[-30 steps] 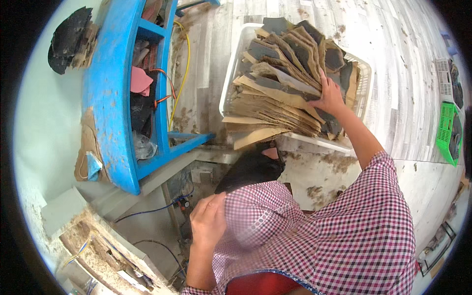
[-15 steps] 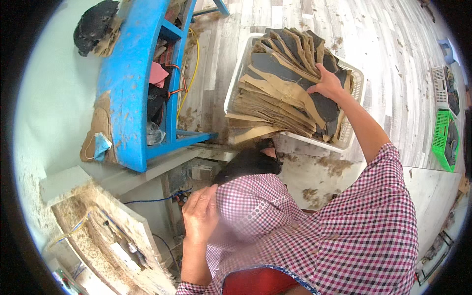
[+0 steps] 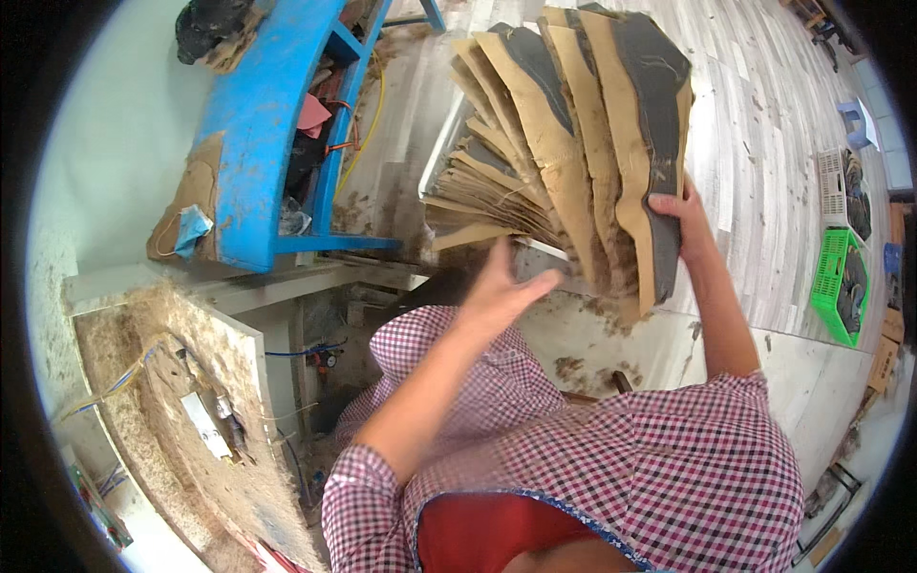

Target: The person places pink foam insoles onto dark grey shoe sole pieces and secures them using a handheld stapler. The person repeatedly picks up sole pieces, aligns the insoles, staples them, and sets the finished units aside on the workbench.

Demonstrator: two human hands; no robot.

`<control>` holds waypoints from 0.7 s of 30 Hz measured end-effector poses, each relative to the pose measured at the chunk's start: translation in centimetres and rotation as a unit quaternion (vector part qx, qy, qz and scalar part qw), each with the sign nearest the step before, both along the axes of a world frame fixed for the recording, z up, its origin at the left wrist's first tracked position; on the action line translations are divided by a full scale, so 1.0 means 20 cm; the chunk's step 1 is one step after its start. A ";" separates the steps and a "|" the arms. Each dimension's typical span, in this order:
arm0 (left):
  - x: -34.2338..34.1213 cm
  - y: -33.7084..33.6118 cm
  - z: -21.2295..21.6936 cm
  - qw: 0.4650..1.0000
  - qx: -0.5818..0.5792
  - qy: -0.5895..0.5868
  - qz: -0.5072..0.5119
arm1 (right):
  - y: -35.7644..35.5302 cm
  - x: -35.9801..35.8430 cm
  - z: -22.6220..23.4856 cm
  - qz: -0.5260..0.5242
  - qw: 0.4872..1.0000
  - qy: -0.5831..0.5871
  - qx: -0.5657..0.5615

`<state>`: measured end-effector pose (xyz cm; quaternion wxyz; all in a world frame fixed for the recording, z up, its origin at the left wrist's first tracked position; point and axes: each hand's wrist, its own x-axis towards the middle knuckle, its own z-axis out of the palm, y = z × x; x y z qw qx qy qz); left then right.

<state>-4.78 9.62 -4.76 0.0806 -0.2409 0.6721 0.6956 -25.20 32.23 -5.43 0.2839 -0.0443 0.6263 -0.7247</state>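
Note:
My right hand grips the right edge of a fanned bundle of flat cut pieces, tan on one part and dark grey on the other. The bundle is raised over a white plastic basket and hides most of it. More such pieces lie stacked in the basket, their edges showing at its left side. Below that stack is my left hand, with nothing in it, its thumb spread from fingers reaching toward the stack. Some of its fingers are blurred.
A blue bench frame stands at the left, holding scraps and cables. Nearer is a dusty, pale machine housing. Green and white crates stand on the floor at the far right. Dust litters the plank floor.
My right hand has lifted a bundle of pieces up from the basket stack toward me. My left hand has moved from beside my lap forward and right, and its fingers have spread.

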 end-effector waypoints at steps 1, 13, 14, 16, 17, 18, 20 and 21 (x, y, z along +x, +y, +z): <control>-0.07 0.11 0.03 0.999 0.045 0.008 0.000 | 0.03 0.09 -0.02 -0.013 0.999 -0.032 -0.011; -0.65 0.60 0.56 0.973 -0.036 0.210 -0.095 | 0.51 0.16 0.39 -0.303 0.934 0.108 -0.157; -0.67 0.60 0.57 0.977 -0.041 0.182 -0.108 | 0.45 0.20 0.45 -0.312 0.928 0.091 -0.182; -0.67 0.58 0.45 0.978 -0.047 0.192 -0.070 | 0.62 0.18 0.01 -0.262 0.962 0.031 -0.067; -0.62 0.56 0.15 0.972 -0.052 0.230 -0.022 | 0.61 0.23 -0.24 -0.216 0.976 -0.010 0.008; -0.43 0.57 -0.25 0.991 0.042 0.123 -0.041 | 0.54 0.43 -0.47 -0.154 0.982 -0.083 0.063; -0.04 0.55 -1.03 0.970 0.196 -0.123 -0.068 | 0.32 0.92 -0.66 -0.095 0.948 -0.302 0.019; -0.01 0.52 -0.94 0.985 0.064 -0.144 -0.066 | 0.24 1.02 -0.73 -0.083 0.923 -0.374 -0.026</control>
